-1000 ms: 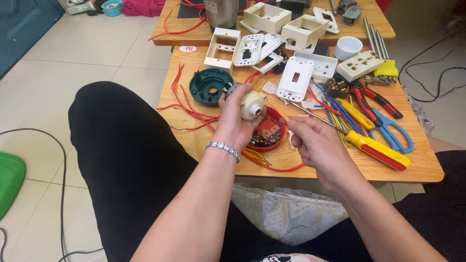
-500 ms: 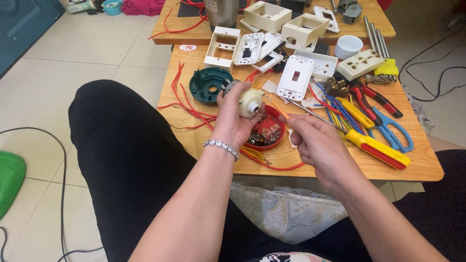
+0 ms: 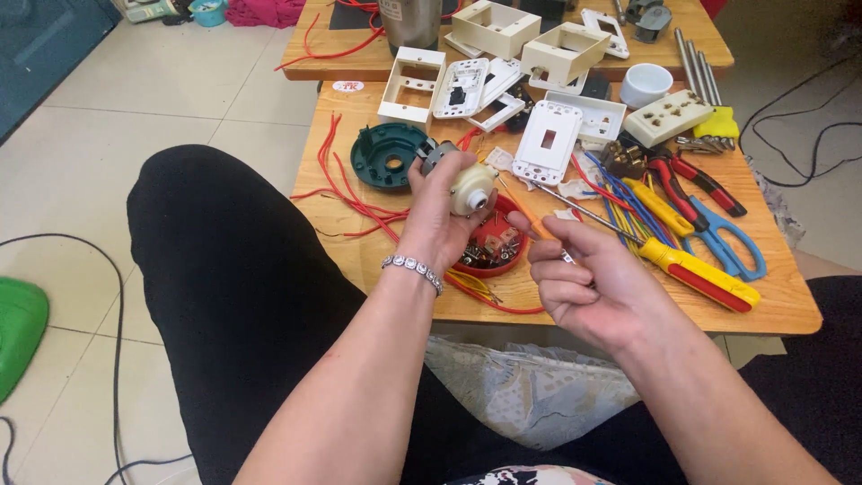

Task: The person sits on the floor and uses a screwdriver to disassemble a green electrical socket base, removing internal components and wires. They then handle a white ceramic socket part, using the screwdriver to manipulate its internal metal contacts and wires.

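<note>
While gripped: cream part (image 3: 470,188), left hand (image 3: 440,216).

- The small motor (image 3: 470,187) sits in the left hand (image 3: 442,216), above the round dish (image 3: 492,244) on the worktop (image 3: 781,301).
- The round base (image 3: 388,154) lies left of it.
- The screwdriver (image 3: 693,273), pliers (image 3: 696,180) and scissors (image 3: 723,241) lie to the right.
- The switch plates (image 3: 548,141) lie behind.

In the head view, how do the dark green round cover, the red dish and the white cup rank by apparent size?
Largest to smallest:
1. dark green round cover
2. red dish, partly hidden by the left hand, so its rank is unsure
3. white cup, farther away
</note>
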